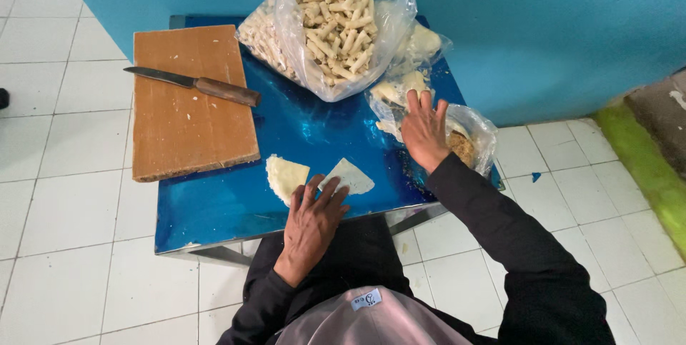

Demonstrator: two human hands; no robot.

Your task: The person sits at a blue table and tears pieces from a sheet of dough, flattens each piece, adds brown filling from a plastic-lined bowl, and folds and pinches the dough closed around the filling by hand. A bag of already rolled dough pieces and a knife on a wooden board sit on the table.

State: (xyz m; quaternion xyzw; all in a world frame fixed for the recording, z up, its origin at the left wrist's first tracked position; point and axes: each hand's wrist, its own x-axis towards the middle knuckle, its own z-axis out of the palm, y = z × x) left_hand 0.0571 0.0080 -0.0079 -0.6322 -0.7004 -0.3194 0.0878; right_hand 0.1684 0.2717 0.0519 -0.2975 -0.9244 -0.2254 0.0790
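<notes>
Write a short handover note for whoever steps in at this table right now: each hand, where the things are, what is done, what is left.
Left hand: flat on the blue table, fingers on a triangular wrapper; a second wrapper lies beside it.
Right hand: open, reaching to the small bags of wrappers and filling.
Knife rests on the wooden board.
Done: a big bag of finished rolls.
Left: both wrappers are still unfilled and unrolled.

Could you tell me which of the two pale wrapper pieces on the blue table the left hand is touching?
The triangular wrapper, the right-hand one of the pair: the left hand has its fingertips on its lower edge. The rounded wrapper beside it lies just clear of the fingers.
</notes>
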